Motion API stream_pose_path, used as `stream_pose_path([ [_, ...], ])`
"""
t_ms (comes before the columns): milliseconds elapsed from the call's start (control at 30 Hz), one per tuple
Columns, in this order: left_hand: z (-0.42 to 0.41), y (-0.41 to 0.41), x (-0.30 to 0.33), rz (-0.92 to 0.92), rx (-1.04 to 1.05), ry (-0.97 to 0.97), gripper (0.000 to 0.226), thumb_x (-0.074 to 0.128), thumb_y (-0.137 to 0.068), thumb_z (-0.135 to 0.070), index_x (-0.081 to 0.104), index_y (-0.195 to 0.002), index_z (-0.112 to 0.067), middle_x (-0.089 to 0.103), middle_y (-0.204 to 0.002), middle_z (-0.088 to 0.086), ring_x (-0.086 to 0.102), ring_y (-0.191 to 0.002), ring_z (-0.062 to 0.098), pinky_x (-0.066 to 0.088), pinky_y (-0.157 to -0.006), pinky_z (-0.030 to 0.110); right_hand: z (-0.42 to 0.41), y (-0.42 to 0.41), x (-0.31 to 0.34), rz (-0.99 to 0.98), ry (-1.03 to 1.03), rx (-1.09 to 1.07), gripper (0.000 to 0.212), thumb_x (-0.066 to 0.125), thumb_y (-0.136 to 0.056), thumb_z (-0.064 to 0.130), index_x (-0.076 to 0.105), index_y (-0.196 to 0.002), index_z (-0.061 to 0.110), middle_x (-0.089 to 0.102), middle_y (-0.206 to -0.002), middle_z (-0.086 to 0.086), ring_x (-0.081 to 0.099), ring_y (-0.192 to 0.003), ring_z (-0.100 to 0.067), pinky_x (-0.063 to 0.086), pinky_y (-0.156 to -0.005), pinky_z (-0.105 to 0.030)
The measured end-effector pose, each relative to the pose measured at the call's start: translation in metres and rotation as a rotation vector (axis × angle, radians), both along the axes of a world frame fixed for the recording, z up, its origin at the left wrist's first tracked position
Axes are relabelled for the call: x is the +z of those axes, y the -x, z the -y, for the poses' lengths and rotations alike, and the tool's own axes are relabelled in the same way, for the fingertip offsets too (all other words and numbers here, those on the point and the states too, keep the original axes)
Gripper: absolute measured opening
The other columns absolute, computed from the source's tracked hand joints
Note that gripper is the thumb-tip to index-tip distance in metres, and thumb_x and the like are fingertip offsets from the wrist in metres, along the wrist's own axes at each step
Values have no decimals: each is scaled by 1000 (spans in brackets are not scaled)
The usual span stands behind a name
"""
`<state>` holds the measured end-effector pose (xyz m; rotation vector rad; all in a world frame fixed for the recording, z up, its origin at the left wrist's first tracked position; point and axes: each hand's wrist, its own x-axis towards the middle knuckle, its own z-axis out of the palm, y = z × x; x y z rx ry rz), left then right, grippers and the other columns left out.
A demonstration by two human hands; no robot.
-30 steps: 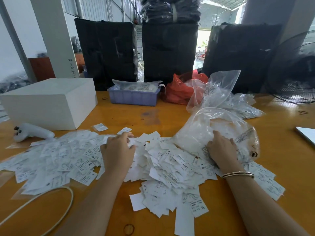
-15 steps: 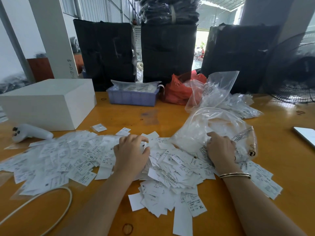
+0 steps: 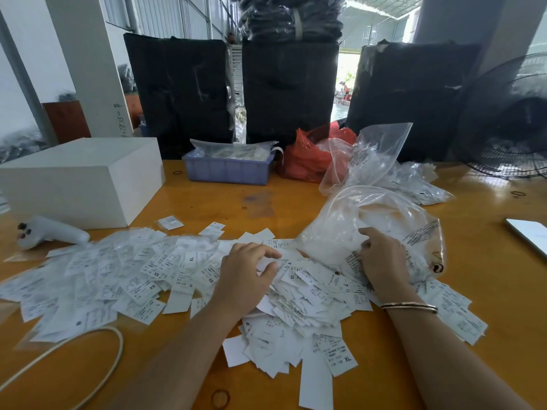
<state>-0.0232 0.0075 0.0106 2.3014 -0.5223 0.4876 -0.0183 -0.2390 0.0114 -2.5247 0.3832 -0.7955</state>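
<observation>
A wide heap of white paper size labels (image 3: 154, 273) covers the near part of the orange table (image 3: 296, 202). My left hand (image 3: 245, 276) lies on the middle of the heap with fingers curled, and thumb and forefinger pinch a few labels. A clear plastic bag (image 3: 379, 214) lies on the right end of the heap with its mouth toward the labels. My right hand (image 3: 383, 261), with a bangle on the wrist, grips the bag's near edge. Its forefinger is stretched out over the plastic.
A white box (image 3: 80, 176) and a white controller (image 3: 50, 232) sit at the left, and a white cable (image 3: 97, 359) loops at the near left. A blue tray (image 3: 228, 170), a red bag (image 3: 307, 158) and more clear bags (image 3: 414, 184) stand behind. At the far right are a fan (image 3: 509, 119) and a flat device (image 3: 529, 235).
My left hand has slid to the right across the heap toward the bag's mouth, pulling labels along. My right hand has stayed on the bag.
</observation>
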Motion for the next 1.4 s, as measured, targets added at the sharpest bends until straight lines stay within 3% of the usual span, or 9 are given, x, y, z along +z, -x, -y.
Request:
stream_pose_path([
  [167, 0, 0, 1, 24, -10, 21, 12, 61, -89, -19, 68, -97, -26, 62, -102, -17, 47, -108, 9, 38, -99, 38, -6, 4, 5, 262, -74, 14, 34, 58, -85, -2, 65, -116, 11, 68, -95, -7, 58, -93, -25, 38, -95, -34],
  [267, 0, 0, 2, 29, -29, 32, 12, 63, -89, -19, 68, -97, -26, 63, -103, -15, 47, -109, 9, 38, -100, 38, -11, 8, 5, 318, -227, 138, 34, 64, -82, -4, 66, -111, 12, 60, -79, 1, 52, -68, -7, 42, -69, -7],
  [400, 0, 2, 2, 23, -55, 19, 11, 62, -89, -20, 68, -97, -25, 62, -101, -16, 48, -109, 9, 39, -99, 37, -17, 8, -1, 178, -293, 133, 32, 59, -86, -1, 67, -112, 16, 60, -92, 3, 50, -67, -2, 42, -57, -8],
  [567, 0, 1, 4, -3, -64, 97, 13, 61, -90, -22, 65, -98, -31, 60, -104, -20, 47, -111, 6, 34, -97, 26, -27, 24, 19, 509, -400, 296, 29, 58, -87, -6, 65, -110, 11, 61, -91, -5, 59, -77, -5, 44, -66, -7],
  [800, -1, 2, 12, -376, -390, 504, 44, 55, -75, -65, 58, -113, -43, 61, -112, -32, 55, -109, -8, 43, -83, 8, -77, 40, 26, 255, -638, 741, 31, 59, -88, -3, 63, -103, 24, 61, -78, 3, 69, -65, -8, 35, -42, -10],
  [967, 0, -3, 6, -392, -281, 606, 9, 63, -90, -26, 71, -92, -30, 74, -85, -7, 68, -77, 4, 47, -64, 11, -83, 38, 17, 165, -600, 753, 38, 58, -88, -2, 61, -100, 34, 63, -77, 9, 71, -71, -10, 55, -60, -22],
  [1067, 0, -4, 5, -421, -224, 630, 11, 64, -89, -17, 73, -86, -24, 74, -77, -3, 66, -67, 6, 46, -57, 11, -81, 36, 15, 152, -598, 714, 41, 57, -89, -4, 61, -99, 36, 62, -80, 6, 71, -73, -8, 47, -53, -13],
  [1200, 3, -5, 4, -438, -142, 679, 8, 65, -88, -18, 71, -82, -20, 74, -75, -5, 66, -66, 3, 46, -57, 12, -83, 32, 10, 76, -618, 694, 42, 56, -89, -4, 61, -100, 36, 59, -90, 3, 70, -77, -9, 35, -41, -11],
  [1400, -2, -7, 8, -443, -41, 872, 3, 66, -88, -14, 66, -89, -11, 75, -79, -5, 70, -76, 6, 51, -59, 13, -76, 29, 10, 105, -672, 647, 50, 45, -91, -10, 62, -98, 36, 64, -97, 7, 64, -73, -1, 53, -62, -19],
])
